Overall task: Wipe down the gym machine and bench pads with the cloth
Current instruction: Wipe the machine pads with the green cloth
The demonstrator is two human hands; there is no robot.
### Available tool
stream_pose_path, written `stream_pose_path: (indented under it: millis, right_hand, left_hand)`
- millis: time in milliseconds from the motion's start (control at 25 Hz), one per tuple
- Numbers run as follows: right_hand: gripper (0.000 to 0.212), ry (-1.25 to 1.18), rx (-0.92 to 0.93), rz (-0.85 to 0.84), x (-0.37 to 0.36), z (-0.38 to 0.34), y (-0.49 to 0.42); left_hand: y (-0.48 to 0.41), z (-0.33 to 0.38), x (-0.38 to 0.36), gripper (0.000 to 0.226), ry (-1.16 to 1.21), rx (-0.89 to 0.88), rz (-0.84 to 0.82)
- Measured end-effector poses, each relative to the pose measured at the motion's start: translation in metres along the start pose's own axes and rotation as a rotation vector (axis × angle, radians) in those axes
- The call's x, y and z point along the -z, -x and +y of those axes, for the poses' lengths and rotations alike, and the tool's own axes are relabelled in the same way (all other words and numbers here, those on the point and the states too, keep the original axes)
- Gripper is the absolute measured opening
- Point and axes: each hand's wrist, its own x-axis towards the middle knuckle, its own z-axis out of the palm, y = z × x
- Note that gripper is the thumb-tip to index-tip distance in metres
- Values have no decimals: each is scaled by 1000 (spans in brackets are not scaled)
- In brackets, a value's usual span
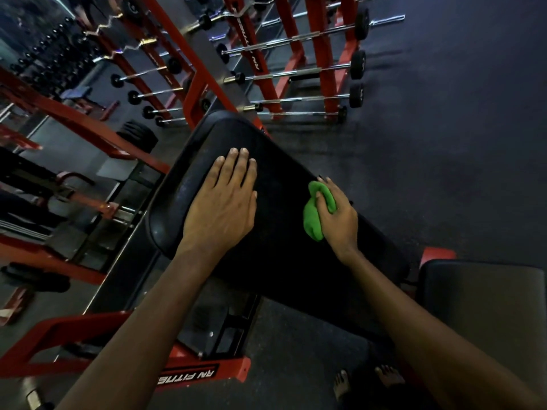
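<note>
On the far left is the red frame point(88, 125) of the gym machine. Nothing touches it, and I cannot tell if it has been wiped.

Next comes the big black bench pad point(281, 179), which slopes up and away from the person. Its left edge has pale, dusty-looking marks, so I think that side needs the cloth.

The left hand point(220, 199) lies flat on top of the pad. Its fingers are straight and close together, and it holds nothing. I think it is there to keep the pad steady.

To the right of it is the green cloth point(313, 220). It is bunched up in a ball and sits on the right side of the pad, close to the edge. The right hand point(340, 217) has its fingers and thumb curled round the cloth and presses it onto the pad. The two hands are apart, with bare black pad between them.

Low on the far right is a smaller black seat pad point(482, 291). No hand and no cloth is on it. It looks like a job for later.

So I think the work is partway through. The big pad is being wiped now, on its right side. Its middle and left side, the seat pad and the red frame may all be left to do. The dark pads do not show clean parts from dirty parts well, so I cannot be sure.
</note>
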Motion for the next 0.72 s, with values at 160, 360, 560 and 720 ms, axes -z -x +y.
stream_pose_path:
  millis: [160, 360, 560, 720]
  right_hand:
    - [32, 30, -61, 82, -5, -9, 8]
    - [31, 13, 162, -26, -29, -52, -17]
    - [34, 7, 73, 32, -13, -11, -5]
    - [35, 27, -151, 95, 4, 16, 8]
  left_hand:
    - [0, 1, 0, 58, -5, 5, 5]
    - [-1, 0, 0, 59, -22, -7, -2]
    - [-9, 11, 4, 56, 74, 66, 18]
    - [-25, 25, 0, 57, 100, 15, 7]
